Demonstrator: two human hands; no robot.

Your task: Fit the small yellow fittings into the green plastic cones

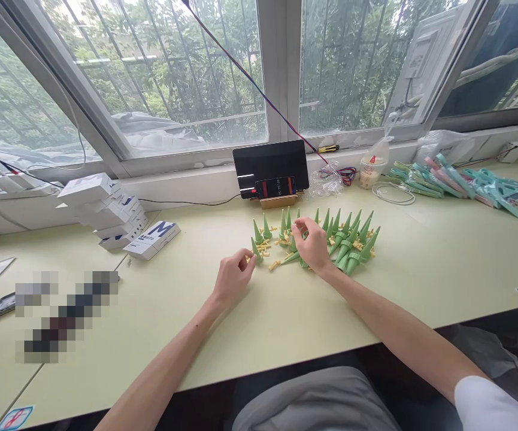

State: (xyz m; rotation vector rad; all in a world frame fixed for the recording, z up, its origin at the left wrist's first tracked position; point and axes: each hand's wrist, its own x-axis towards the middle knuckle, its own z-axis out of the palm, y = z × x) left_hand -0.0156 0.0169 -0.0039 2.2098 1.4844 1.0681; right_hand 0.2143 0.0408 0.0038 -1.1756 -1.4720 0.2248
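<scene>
A cluster of small green cones (344,242) and tiny yellow pieces (265,244) lies on the pale yellow-green table (285,311). My left hand (233,278) rests on the table at the cluster's left edge, fingers pinched by a green cone (255,250) and a yellow piece. My right hand (313,244) hovers over the middle of the cluster, fingers curled in a pinch; what it holds is too small to make out.
A black tablet (271,163) and a phone (275,187) stand on a wooden holder behind the cones. White boxes (106,212) are stacked at the left. Teal and pink packets (460,176), a plastic bag, a cup (370,170) and cables lie at the right by the window.
</scene>
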